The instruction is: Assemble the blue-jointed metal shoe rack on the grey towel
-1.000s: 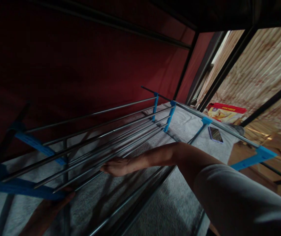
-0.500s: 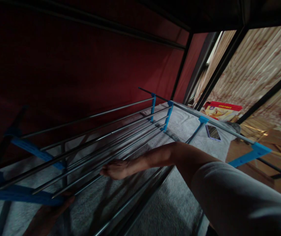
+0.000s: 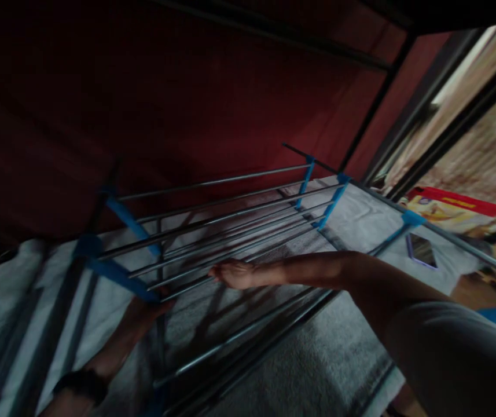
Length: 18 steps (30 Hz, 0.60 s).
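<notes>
A rack of thin metal rods (image 3: 226, 219) joined by blue plastic brackets lies across the middle of the head view. My right hand (image 3: 234, 273), palm side partly turned up, is closed around the lowest front rod (image 3: 191, 286). At the left end, my left hand (image 3: 150, 307) grips the lower tip of a blue bracket (image 3: 121, 279), where that same rod meets it. Most of its fingers are behind the bracket, and a dark band circles the wrist. More rods (image 3: 239, 333) run below my right forearm.
Grey-white cloth (image 3: 317, 341) lies under the rack. A phone (image 3: 422, 251) rests on it at the right, near a red and yellow package (image 3: 456, 205). Behind stands a dark red wall (image 3: 213, 110); dark metal frame bars (image 3: 373, 104) rise at the right.
The view has swung left, so the rack and both hands appear farther right, and more of my left forearm shows. Both hands keep about the same places on the rack.
</notes>
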Motion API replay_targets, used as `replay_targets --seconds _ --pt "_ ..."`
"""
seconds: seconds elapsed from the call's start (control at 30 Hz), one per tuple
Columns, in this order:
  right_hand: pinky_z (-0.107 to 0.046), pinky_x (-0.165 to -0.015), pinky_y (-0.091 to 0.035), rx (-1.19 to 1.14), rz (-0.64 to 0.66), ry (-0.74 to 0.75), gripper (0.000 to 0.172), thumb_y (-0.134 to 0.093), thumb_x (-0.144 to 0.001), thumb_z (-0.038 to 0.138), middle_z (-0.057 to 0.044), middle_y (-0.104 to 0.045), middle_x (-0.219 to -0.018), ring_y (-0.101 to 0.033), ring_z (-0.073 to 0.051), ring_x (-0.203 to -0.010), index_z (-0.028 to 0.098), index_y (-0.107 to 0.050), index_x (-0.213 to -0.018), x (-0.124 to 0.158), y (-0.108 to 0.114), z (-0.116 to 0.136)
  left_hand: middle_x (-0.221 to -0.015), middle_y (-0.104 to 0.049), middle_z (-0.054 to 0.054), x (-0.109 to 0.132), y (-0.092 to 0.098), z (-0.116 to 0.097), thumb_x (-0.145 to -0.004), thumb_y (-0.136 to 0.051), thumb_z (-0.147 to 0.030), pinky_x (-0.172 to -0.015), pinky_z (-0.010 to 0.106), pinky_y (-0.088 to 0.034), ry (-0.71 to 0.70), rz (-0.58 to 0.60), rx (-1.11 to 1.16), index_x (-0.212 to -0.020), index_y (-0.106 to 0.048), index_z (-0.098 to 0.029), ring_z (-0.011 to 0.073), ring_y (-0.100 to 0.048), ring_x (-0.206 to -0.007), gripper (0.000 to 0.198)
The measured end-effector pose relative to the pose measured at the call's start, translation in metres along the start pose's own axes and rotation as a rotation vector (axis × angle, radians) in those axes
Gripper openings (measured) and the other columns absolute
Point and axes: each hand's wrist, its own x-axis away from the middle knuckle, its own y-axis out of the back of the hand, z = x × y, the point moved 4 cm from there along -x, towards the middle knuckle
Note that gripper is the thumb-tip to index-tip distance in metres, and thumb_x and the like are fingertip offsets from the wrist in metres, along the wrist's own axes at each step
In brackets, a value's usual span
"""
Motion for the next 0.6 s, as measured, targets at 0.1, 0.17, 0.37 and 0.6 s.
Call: replay_targets --seconds 0.1,0.17,0.37,0.6 --pt "-0.029 -0.085 -0.048 -0.036 -0.061 -0.014 0.015 -0.047 -0.099 0.018 -0.010 -0.067 -0.105 -0.063 -0.018 -0.094 0.013 -0.059 -0.105 0.002 0.000 -0.001 -0.063 -0.061 0.000 0.004 -0.004 -0.008 -0.046 -0.078 -0.042 -0.064 0.030 -0.047 0.011 -0.061 0.221 -0.066 -0.060 -0.017 0.0171 -0.056 -0.063 0.037" --pt "-0.029 -0.083 -0.047 -0.068 -0.071 -0.031 0.015 -0.046 -0.099 0.016 -0.009 -0.068 -0.102 -0.062 -0.018 -0.092 0.015 -0.060 -0.104 0.003 -0.001 -0.002 -0.062 -0.060 0.000 0.005 -0.006 -0.005 -0.044 -0.079 -0.039 -0.064 0.029 -0.046 0.001 -0.105 0.301 -0.066 -0.060 -0.017 0.0164 -0.055 -0.063 0.037" --pt "-0.030 -0.082 -0.043 -0.095 -0.092 -0.099 0.016 -0.048 -0.098 0.014 -0.012 -0.067 -0.102 -0.061 -0.018 -0.091 0.015 -0.063 -0.102 0.007 -0.003 0.001 -0.072 -0.066 0.003 0.006 -0.009 0.007 -0.051 -0.078 -0.035 -0.067 0.030 -0.046 0.006 -0.119 0.318 -0.075 -0.065 -0.016 0.0175 -0.058 -0.070 0.034" --pt "-0.027 -0.070 -0.038 -0.142 -0.150 -0.081 0.015 -0.049 -0.098 0.016 -0.007 -0.067 -0.092 -0.057 -0.013 -0.078 0.014 -0.064 -0.097 0.005 -0.009 -0.004 -0.065 -0.063 0.001 0.008 -0.008 0.001 -0.052 -0.080 -0.035 -0.062 0.029 -0.045 0.023 -0.095 0.273 -0.070 -0.064 -0.016 0.0157 -0.054 -0.063 0.031"
